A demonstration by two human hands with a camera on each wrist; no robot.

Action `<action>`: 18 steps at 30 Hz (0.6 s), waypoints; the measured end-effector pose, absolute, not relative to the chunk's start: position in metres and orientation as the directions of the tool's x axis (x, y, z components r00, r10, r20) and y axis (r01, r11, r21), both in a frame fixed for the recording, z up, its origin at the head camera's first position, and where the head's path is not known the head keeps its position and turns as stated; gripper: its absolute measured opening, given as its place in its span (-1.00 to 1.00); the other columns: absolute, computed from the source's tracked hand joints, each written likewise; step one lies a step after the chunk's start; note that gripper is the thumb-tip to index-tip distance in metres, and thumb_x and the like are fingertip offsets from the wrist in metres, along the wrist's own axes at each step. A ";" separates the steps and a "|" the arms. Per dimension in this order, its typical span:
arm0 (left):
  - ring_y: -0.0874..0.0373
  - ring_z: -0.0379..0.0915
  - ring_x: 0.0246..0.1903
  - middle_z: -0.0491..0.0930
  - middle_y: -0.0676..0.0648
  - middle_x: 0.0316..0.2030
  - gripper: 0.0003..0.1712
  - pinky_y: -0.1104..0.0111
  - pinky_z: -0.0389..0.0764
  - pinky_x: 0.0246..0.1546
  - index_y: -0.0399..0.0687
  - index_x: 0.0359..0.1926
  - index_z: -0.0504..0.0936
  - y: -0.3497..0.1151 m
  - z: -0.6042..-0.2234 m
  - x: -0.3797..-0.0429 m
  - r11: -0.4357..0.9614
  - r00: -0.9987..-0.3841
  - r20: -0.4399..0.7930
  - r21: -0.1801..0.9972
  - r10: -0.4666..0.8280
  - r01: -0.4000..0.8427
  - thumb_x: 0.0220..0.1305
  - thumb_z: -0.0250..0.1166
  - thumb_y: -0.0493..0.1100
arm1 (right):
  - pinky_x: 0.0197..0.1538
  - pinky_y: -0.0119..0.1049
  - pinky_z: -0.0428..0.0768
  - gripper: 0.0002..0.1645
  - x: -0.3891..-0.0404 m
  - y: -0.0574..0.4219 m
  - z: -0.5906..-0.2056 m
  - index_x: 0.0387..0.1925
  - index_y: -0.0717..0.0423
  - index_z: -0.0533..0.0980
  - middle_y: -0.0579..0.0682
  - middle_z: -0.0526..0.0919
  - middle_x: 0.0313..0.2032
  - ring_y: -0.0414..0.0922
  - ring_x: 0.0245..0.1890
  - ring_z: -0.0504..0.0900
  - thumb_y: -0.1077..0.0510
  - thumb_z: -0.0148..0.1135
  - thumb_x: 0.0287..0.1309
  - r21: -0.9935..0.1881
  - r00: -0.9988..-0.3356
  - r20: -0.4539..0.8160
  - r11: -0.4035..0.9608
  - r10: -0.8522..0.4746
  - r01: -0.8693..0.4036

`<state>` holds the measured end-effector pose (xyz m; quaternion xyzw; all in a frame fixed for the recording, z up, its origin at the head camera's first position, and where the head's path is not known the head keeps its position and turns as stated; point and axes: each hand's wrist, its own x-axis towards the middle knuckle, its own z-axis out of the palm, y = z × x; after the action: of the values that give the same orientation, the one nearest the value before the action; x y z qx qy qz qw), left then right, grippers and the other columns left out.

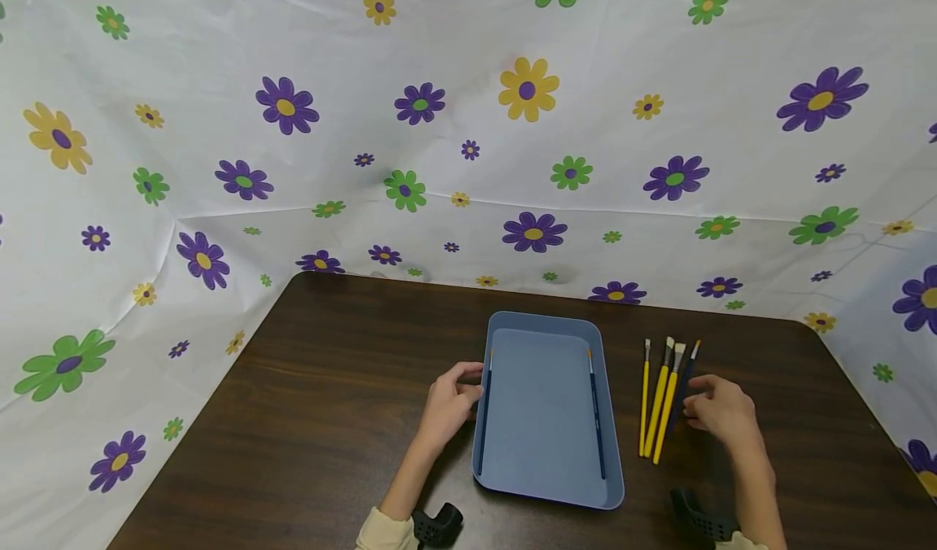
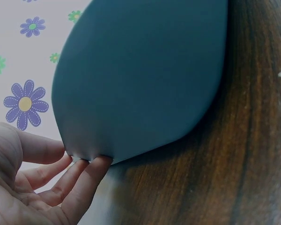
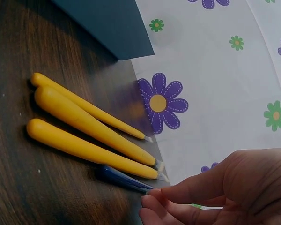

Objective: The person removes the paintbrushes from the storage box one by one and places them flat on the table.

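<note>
A blue-grey rectangular tray (image 1: 540, 420) lies on the table with two thin dark brushes in it, a left paintbrush (image 1: 486, 420) along the left wall and a right paintbrush (image 1: 595, 416) along the right. My left hand (image 1: 448, 403) touches the outside of the tray's left wall, fingertips and thumb against it. To the tray's right, three yellow-handled paintbrushes (image 3: 91, 126) lie side by side, bristles pointing away. Beside them is a dark blue paintbrush (image 3: 124, 178). My right hand (image 1: 723, 410) pinches it between thumb and fingers, near its thin part.
The dark wood table (image 1: 329, 420) meets a white flower-print cloth (image 1: 454, 127) at its back and sides. Black wrist straps show on both arms, the left strap (image 1: 437, 525) near the tray's front left corner.
</note>
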<state>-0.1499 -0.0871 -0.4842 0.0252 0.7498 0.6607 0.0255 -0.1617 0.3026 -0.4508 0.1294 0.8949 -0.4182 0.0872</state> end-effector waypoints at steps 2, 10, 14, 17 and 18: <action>-0.14 0.69 -0.14 0.64 -0.34 0.08 -0.60 0.20 0.73 -0.40 -0.38 0.18 0.62 -0.087 -0.484 -0.149 0.126 -0.997 -0.005 0.992 0.071 0.004 0.33 0.23 -0.42 | -0.27 -0.11 0.75 -0.49 -0.162 0.302 -0.450 0.21 0.74 0.24 0.40 0.65 -0.28 0.00 -0.37 0.69 0.49 -0.08 0.28 -0.721 -0.952 -0.261 0.623 0.162 0.303; -0.16 0.68 -0.13 0.64 -0.34 0.08 -0.59 0.15 0.73 -0.39 -0.38 0.20 0.61 -0.087 -0.483 -0.148 0.104 -0.998 -0.002 0.995 0.069 0.005 0.34 0.24 -0.41 | -0.30 -0.17 0.75 -0.52 -0.160 0.299 -0.444 0.22 0.71 0.29 0.30 0.68 -0.31 -0.06 -0.39 0.69 0.43 -0.02 0.36 -0.726 -0.967 -0.217 0.640 0.134 0.252; -0.16 0.68 -0.12 0.63 -0.35 0.08 -0.59 0.16 0.74 -0.39 -0.38 0.20 0.61 -0.087 -0.482 -0.148 0.100 -0.998 -0.001 0.995 0.070 0.006 0.35 0.24 -0.40 | -0.31 -0.23 0.74 -0.51 -0.159 0.296 -0.436 0.24 0.67 0.32 0.25 0.69 -0.29 -0.08 -0.38 0.70 0.36 0.06 0.42 -0.739 -0.978 -0.179 0.641 0.107 0.205; -0.15 0.68 -0.13 0.64 -0.35 0.08 -0.59 0.17 0.74 -0.39 -0.39 0.19 0.61 -0.087 -0.482 -0.148 0.099 -0.998 -0.002 0.995 0.068 0.005 0.34 0.24 -0.41 | -0.28 -0.22 0.74 -0.50 -0.157 0.294 -0.430 0.25 0.66 0.31 0.30 0.70 -0.24 -0.07 -0.35 0.72 0.34 0.04 0.44 -0.747 -0.982 -0.164 0.639 0.091 0.184; -0.15 0.68 -0.13 0.64 -0.35 0.08 -0.60 0.17 0.74 -0.39 -0.39 0.19 0.61 -0.087 -0.482 -0.148 0.099 -0.998 -0.003 0.995 0.067 0.004 0.34 0.24 -0.41 | -0.28 -0.22 0.74 -0.50 -0.157 0.294 -0.427 0.26 0.66 0.31 0.32 0.69 -0.23 -0.05 -0.34 0.72 0.34 0.04 0.44 -0.747 -0.983 -0.159 0.640 0.088 0.178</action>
<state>-0.1481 -0.0867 -0.4825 0.0241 0.7410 0.6706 0.0235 -0.1566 0.2936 -0.4273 0.0733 0.9040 -0.4178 0.0538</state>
